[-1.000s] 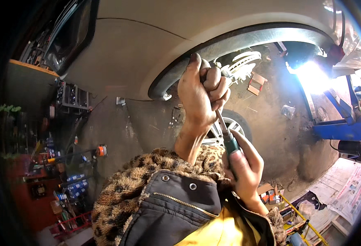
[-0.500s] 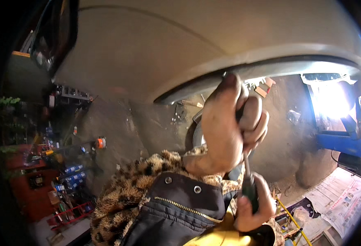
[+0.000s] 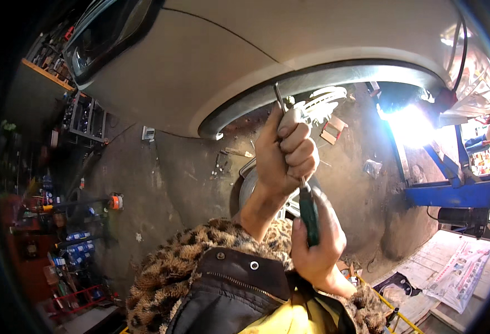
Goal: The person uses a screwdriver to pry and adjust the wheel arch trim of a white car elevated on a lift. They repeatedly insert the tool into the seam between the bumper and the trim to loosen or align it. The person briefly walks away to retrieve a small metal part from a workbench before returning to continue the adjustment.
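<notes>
I look up at a raised car's pale body and its grey wheel arch [image 3: 334, 72]. My left hand [image 3: 286, 153] is fisted around the metal shaft of a long screwdriver [image 3: 278, 96], just below the arch lip. The tool's tip pokes above my fist and touches the arch edge. My right hand [image 3: 318, 247] sits lower and grips the screwdriver's green handle [image 3: 310, 218]. Both forearms rise from a leopard-print cuff [image 3: 200, 250] over a dark jacket.
A brake disc [image 3: 325, 100] shows inside the arch, with a glaring work lamp [image 3: 409, 125] to its right. A blue lift arm [image 3: 456, 195] stands at right, newspapers [image 3: 459, 273] lie on the floor, and a loose wheel [image 3: 247, 189] rests behind my arm. Cluttered shelves line the left.
The view has swung, and my left hand has drawn back from the camera. The screwdriver tip now shows above the fist at the arch edge. Both hands keep their grip.
</notes>
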A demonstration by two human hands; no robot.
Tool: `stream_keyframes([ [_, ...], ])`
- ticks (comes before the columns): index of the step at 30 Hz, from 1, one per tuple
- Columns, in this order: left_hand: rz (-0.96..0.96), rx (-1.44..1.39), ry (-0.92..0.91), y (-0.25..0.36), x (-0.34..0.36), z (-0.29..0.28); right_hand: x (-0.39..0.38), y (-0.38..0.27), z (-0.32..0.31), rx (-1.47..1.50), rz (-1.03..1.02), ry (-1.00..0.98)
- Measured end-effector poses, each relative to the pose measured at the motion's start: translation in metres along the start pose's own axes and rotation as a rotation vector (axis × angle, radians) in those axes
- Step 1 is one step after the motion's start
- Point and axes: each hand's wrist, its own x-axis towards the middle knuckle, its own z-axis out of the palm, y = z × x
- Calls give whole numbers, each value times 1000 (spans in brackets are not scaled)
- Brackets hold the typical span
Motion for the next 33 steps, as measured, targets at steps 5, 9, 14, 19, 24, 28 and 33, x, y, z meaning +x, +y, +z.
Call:
stream_keyframes([
  [5,33,-103,-143,-4,8,0,2,-2,-9,-440,-253,-68],
  [9,-27,-122,-203,-5,13,-4,0,14,-3,-404,-332,9],
  [14,-31,41,-94,5,8,7,-19,12,19,274,279,208],
  [19,-19,236,160,2,14,22,-1,-3,-5,1420,847,69],
  [24,24,244,194,7,9,21,-13,1,-6,586,400,-6],
  [28,-2,255,185,12,10,23,-7,3,-1,-316,-238,66],
  [33,-12,209,131,6,6,23,2,5,-5,-335,-330,54],
])
